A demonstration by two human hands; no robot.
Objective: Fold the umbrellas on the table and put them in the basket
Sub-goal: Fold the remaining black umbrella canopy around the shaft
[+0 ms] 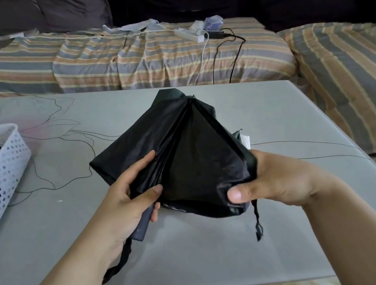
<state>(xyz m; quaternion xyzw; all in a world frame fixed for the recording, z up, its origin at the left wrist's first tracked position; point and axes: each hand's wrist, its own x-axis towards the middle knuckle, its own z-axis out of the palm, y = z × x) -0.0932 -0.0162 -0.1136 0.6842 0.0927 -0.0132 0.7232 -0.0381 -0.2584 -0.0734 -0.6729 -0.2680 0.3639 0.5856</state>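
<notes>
A black collapsed umbrella (190, 146) is held over the middle of the grey table (218, 256), its tip pointing away from me and its loose canopy folds spread out. My left hand (127, 196) grips the grey handle and the left folds of fabric, thumb on top. My right hand (271, 179) pinches the right lower edge of the canopy. A black wrist strap hangs below my left hand and a short closing strap dangles under my right hand. The white perforated basket (1, 182) stands at the table's left edge with something dark inside.
Behind the table runs a sofa with a striped cover (140, 58). On it lie a white power strip (190, 34) with cables trailing down toward the table. A second striped cushion (351, 81) sits at the right. Pale shoes show below the table's near edge.
</notes>
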